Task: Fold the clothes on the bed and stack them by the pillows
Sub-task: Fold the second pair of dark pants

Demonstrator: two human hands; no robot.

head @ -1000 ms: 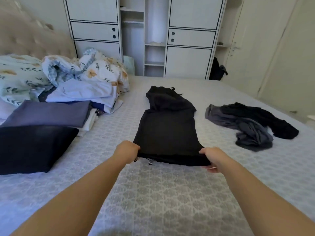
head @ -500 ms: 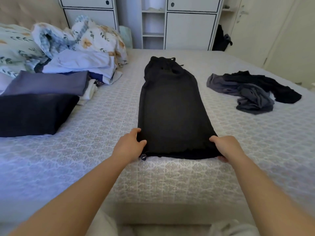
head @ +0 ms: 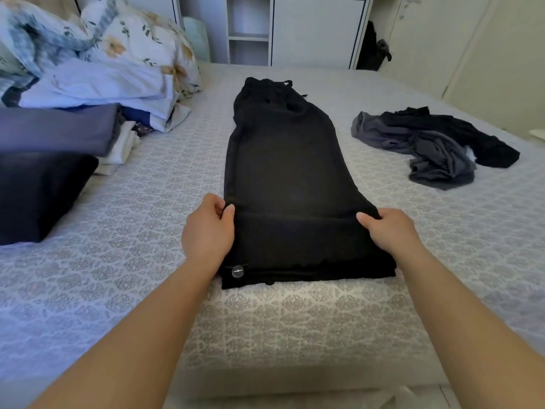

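From the head camera you look down your two bare forearms onto a bed [head: 124, 261] covered in a pale patterned spread. A pair of black trousers [head: 283, 172] lies flat along the middle of it, legs laid one over the other, waistband at the far end and hems toward you near the bed's front edge.

Your left hand [head: 208, 231] sits at the left edge of the trousers, a little up from the hems. Its grip is closed on the cloth: the thumb lies on top and the fingers curl at the edge, pinching the fabric. Your right hand [head: 389, 228] sits at the matching spot on the right edge, thumb on top of the cloth and fingers curled down round the side, so that grip too has hold of the trousers. A faint crease runs across the cloth between your two thumbs. A small round tag [head: 237, 271] shows at the near left corner, just beside your left wrist.

To the right, well apart from the trousers, a loose heap of dark grey and black clothes [head: 433, 146] lies unfolded. To the left, folded pieces are stacked: a black one [head: 41, 193] nearest you, a purple-grey one [head: 56, 131] behind it over some pale ones, and beyond them light blue cloth [head: 97, 84] against floral pillows [head: 138, 39].

White cupboards [head: 315, 28] stand past the far side of the bed.
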